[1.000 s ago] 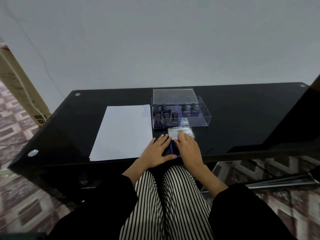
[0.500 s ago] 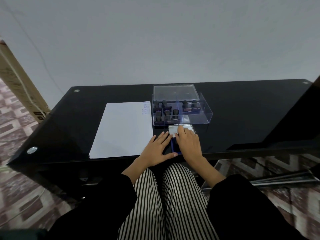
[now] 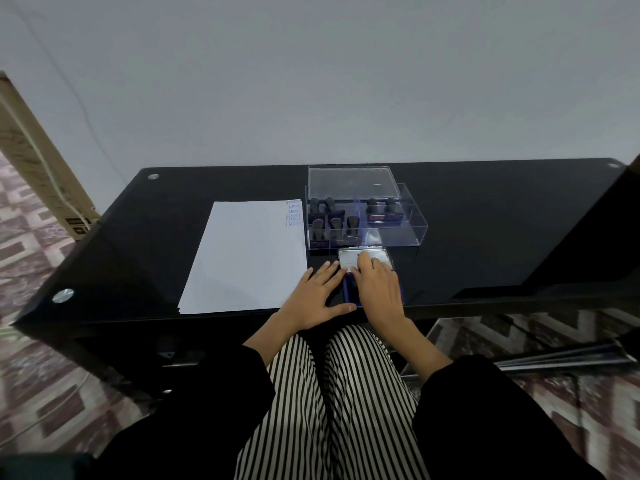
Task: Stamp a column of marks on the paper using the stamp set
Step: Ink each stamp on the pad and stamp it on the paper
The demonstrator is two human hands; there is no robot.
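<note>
A white paper sheet (image 3: 246, 254) lies on the black glass table (image 3: 485, 237), with a short column of blue stamped marks (image 3: 293, 213) at its far right corner. A clear plastic box (image 3: 391, 230) to its right holds several dark-handled stamps (image 3: 329, 216). In front of the box sits the ink pad (image 3: 349, 292) with its metal lid (image 3: 349, 259) raised. My left hand (image 3: 315, 299) lies flat on the table beside the pad, thumb touching its near edge. My right hand (image 3: 379, 292) covers the pad, fingertips on the lid.
The box's clear lid (image 3: 353, 181) stands propped at the back of the box. A cardboard carton (image 3: 38, 161) leans against the wall at the far left. The table's near edge runs just under my wrists, with my striped trouser legs below it.
My right hand's fingers have crept a little further up onto the metal lid. The left hand stays flat beside the pad.
</note>
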